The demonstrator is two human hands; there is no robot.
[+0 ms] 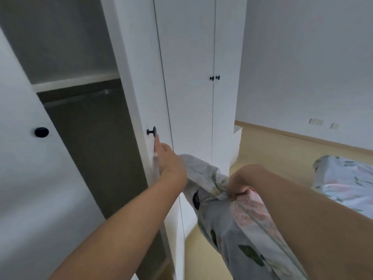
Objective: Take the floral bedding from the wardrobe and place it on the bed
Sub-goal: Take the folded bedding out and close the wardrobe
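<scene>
The floral bedding (228, 217), pale grey with pink flowers and green leaves, hangs bunched in front of me at lower centre. My right hand (240, 185) is shut on a fold of it. My left hand (168, 160) is stretched flat against the open white wardrobe door (141, 87), fingertips just below its black knob (151, 131). The wardrobe (84, 122) stands open at left, its dark inside showing a shelf and a rail. More floral bedding lies on the bed (347, 182) at right.
A second open door with a black knob (41, 132) fills the left edge. Two shut wardrobe doors with small knobs (215, 78) stand behind. Pale wooden floor (272, 150) runs to a white wall with sockets (323, 123).
</scene>
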